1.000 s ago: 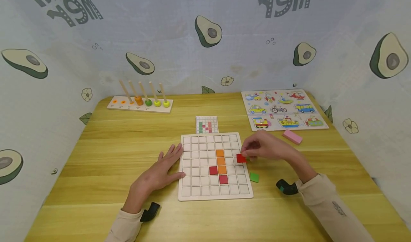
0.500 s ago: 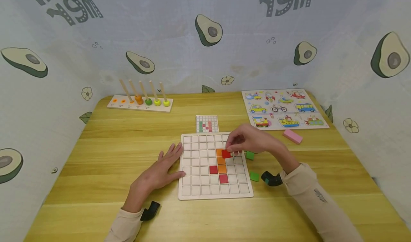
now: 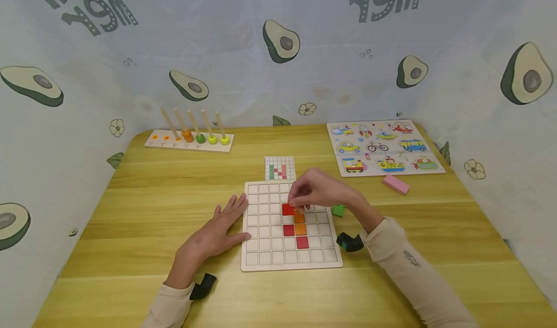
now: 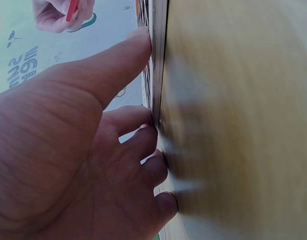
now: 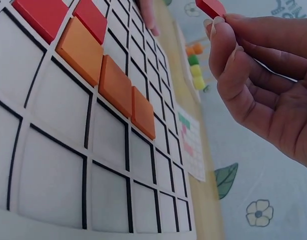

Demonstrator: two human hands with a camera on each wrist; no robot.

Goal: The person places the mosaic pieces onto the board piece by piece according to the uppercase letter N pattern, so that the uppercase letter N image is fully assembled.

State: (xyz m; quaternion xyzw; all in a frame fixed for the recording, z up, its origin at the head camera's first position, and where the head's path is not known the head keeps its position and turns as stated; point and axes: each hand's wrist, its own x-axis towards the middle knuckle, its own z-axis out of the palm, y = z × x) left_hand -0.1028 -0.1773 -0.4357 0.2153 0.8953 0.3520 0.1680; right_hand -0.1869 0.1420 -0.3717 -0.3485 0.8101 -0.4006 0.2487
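Note:
In the head view a white grid board point(image 3: 265, 259) lies on the table, with three orange tiles point(image 3: 300, 229) in a column and two red tiles point(image 3: 302, 242) set in its squares. My right hand point(image 3: 319, 188) pinches another red tile point(image 3: 287, 209) between thumb and fingertips, held above the board beside the top orange tile. The right wrist view shows this pinched tile point(image 5: 211, 7) raised clear of the grid. My left hand point(image 3: 219, 231) lies with fingers spread at the board's left edge; in the left wrist view its thumb and fingertips touch that edge.
A small pattern card point(image 3: 280, 168) lies behind the board. Green tiles point(image 3: 338, 211) sit to the right, one partly behind the right arm. Farther back are a peg counting rack point(image 3: 189, 144), a vehicle puzzle board point(image 3: 387, 149) and a pink block point(image 3: 396, 185).
My right hand has carried the red tile leftward from the board's right edge, across the orange column, to its left side. My left hand has stayed in place.

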